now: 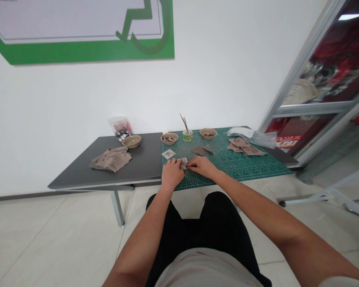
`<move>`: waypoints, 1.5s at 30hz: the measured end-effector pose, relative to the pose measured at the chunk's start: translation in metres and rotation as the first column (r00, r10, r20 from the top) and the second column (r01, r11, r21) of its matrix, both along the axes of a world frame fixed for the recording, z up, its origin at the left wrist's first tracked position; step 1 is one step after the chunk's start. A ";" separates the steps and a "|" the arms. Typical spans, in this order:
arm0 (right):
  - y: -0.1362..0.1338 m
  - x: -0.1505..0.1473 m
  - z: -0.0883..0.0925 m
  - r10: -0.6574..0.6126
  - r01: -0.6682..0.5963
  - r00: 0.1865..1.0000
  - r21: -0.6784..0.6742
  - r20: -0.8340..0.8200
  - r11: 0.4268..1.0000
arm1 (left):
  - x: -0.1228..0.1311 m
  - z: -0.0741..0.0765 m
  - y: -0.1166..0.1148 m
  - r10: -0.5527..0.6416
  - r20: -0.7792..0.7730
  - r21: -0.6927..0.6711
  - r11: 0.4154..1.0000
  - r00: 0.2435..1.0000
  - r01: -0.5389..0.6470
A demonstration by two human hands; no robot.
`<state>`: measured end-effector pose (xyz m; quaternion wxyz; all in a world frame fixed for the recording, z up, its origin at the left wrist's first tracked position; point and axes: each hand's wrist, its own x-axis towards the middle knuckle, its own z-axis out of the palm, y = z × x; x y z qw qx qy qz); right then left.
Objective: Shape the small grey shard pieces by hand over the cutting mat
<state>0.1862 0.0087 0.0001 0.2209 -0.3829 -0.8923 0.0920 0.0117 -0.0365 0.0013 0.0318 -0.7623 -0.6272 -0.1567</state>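
Note:
My left hand [172, 173] presses on the left side of a small pale patterned square [183, 162] over the green cutting mat [239, 167]. At the square's right edge, the fingers of my right hand [201, 165] are pinched together on it or on something tiny and dark. A second pale square [168, 154] lies flat just beyond my left hand. Brown flat pieces [199, 150] rest beyond my right hand. Behind them stand a bowl of small dark and light pieces [169, 138] and another bowl [208, 134].
A glass jar with sticks [187, 135] stands between the bowls. On the left are a brown cloth [112, 158], a bowl [131, 141] and a clear tub [120, 128]. Another cloth [245, 147] and a plastic bag [259, 138] lie right. The wall borders the table's [77, 167] back.

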 end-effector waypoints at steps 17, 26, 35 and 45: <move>0.008 -0.001 -0.002 -0.025 0.025 1.000 0.001 0.015 1.000 | 0.002 -0.002 -0.002 -0.003 -0.016 0.041 0.999 1.000 0.004; 0.022 -0.007 0.002 -0.041 0.041 0.999 -0.012 0.013 0.999 | 0.003 -0.003 -0.001 -0.008 0.027 0.048 0.999 1.000 0.007; 0.023 -0.012 0.003 -0.053 0.053 0.998 -0.017 0.042 0.998 | 0.002 -0.007 0.002 0.043 0.140 0.068 0.996 0.989 -0.053; 0.033 -0.009 0.004 -0.051 0.051 0.996 0.009 0.072 0.999 | 0.002 -0.006 0.001 0.049 0.143 0.053 0.997 0.989 -0.057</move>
